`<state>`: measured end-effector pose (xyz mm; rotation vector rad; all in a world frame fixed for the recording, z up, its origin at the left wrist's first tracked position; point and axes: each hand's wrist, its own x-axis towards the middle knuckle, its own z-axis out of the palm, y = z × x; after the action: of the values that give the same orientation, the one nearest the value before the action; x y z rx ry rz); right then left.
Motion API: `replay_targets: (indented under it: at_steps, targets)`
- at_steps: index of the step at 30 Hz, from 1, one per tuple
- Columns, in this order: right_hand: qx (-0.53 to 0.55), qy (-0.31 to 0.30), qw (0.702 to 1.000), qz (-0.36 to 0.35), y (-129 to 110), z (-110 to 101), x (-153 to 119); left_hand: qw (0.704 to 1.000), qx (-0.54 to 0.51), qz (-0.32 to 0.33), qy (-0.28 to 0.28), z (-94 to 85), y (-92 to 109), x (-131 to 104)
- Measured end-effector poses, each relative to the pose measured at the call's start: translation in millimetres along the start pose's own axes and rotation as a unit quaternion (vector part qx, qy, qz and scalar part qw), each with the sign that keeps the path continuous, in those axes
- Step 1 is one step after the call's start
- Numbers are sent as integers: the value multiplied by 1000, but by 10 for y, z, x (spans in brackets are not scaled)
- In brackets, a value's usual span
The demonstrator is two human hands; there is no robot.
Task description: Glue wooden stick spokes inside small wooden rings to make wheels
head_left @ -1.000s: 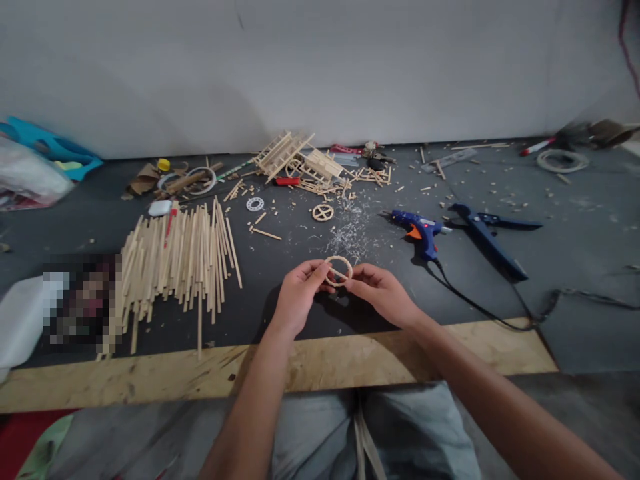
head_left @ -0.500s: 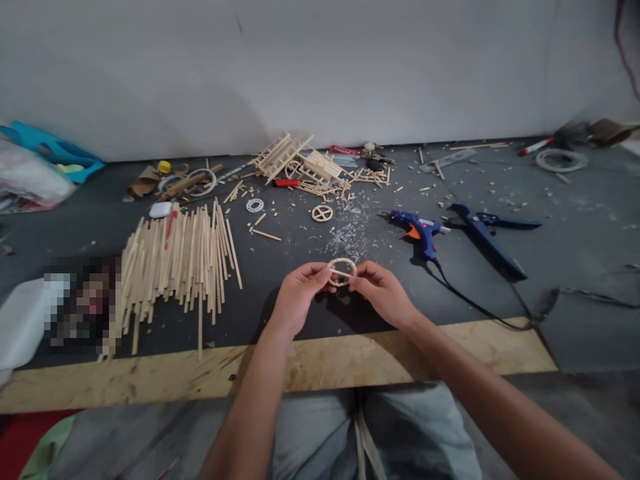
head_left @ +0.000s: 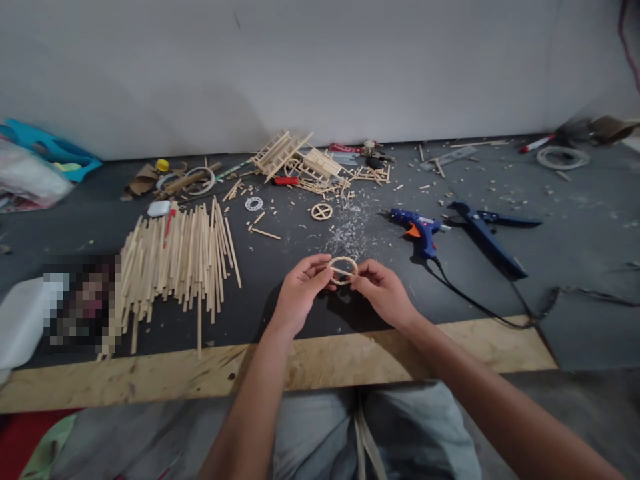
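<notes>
A small wooden ring [head_left: 343,259] is held between my two hands above the dark tabletop, near its front edge. One short stick [head_left: 342,271] crosses the ring's middle. My left hand [head_left: 306,288] pinches the ring's left side between thumb and fingers, and my right hand [head_left: 379,288] pinches the right side. The fingertips behind the ring are partly hidden. Beyond the hands lies a finished-looking wooden spoked wheel [head_left: 321,212], flat on the table. To the right rests a blue glue gun [head_left: 419,230] with an orange trigger.
Many thin wooden sticks [head_left: 180,260] lie piled on the left. A blue cutter [head_left: 487,240] sits right of the glue gun, whose black cable [head_left: 465,305] runs rightward. At the back stand small wooden models [head_left: 300,160] among scraps. A white notched ring [head_left: 254,204] lies left of the wheel.
The fingers of my left hand have lifted and spread slightly behind the ring. Both hands keep hold of the ring in nearly the same place.
</notes>
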<state>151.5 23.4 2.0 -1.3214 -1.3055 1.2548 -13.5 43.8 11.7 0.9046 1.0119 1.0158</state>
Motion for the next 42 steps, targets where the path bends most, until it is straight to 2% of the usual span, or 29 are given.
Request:
replay_targets:
  at_steps: [15, 20, 28, 35, 42]
  targets:
    - [2, 15, 1000, 9, -10, 14, 3, 996, 62, 44, 49, 4, -27, -3]
    - [21, 32, 999, 25, -21, 21, 10, 996, 76, 24, 30, -3, -10, -1]
    - [21, 29, 999, 16, 20, -4, 10, 994, 99, -5, -36, -32, 14, -1]
    - [43, 19, 999, 14, 30, -29, 22, 991, 117, -41, -51, -21, 74, -2]
    - [52, 28, 998, 9, 52, -38, 14, 989, 129, -32, -66, -9, 75, -11]
